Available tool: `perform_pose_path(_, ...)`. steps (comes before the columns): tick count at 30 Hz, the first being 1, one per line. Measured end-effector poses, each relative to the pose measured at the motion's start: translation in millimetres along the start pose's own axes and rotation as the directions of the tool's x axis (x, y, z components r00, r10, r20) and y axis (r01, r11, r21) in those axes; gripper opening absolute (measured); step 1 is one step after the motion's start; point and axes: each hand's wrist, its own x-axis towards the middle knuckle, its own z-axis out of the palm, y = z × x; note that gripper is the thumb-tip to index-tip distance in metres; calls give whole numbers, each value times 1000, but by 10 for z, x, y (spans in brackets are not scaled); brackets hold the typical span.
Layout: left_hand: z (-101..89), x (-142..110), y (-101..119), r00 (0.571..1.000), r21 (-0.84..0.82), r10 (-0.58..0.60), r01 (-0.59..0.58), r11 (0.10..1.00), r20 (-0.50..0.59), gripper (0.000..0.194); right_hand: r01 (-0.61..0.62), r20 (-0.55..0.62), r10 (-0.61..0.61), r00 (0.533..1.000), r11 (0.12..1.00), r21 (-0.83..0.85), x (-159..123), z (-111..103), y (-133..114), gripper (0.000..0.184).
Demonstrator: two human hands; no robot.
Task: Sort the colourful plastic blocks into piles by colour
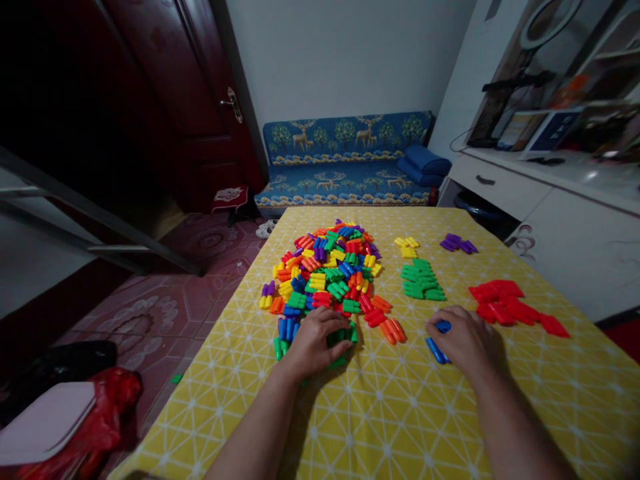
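Two hands point(316, 341) point(463, 339) partly hide green pieces point(354, 332) (left) and blue pieces point(436, 351) (right).

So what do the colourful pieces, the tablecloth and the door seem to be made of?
Colourful pieces: probably moulded plastic, smooth and shiny, with highlights on rounded bodies. Tablecloth: perhaps fabric or vinyl; mostly matte, pattern apparently printed. Door: possibly wood, varnished, given its glossy dark-red panels.

We counted two hands: left hand point(316, 341), right hand point(466, 339). Tallied one mixed block heap point(330, 261), pieces too jumbled to number. Made out five single-colour clusters: yellow cluster point(409, 253), purple cluster point(456, 243), green cluster point(423, 280), red cluster point(515, 309), blue cluster point(437, 351). Logged one stray green block point(177, 378), one table point(375, 427), one sofa point(345, 173), one door point(193, 100), one stool point(229, 197).
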Motion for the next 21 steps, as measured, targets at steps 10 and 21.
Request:
perform_pose_path(10, -25, -9, -101, 942, 232, -25, 109, 967, -335, 37, 361, -81, -353, 932, 888, 285, -119, 106, -817, 25)
perform_pose_path(21, -15, 16, -204, 964, 335, -127, 202, 920, -234, 28, 268, 21, -277, 961, 944, 194, -178, 190, -882, 31)
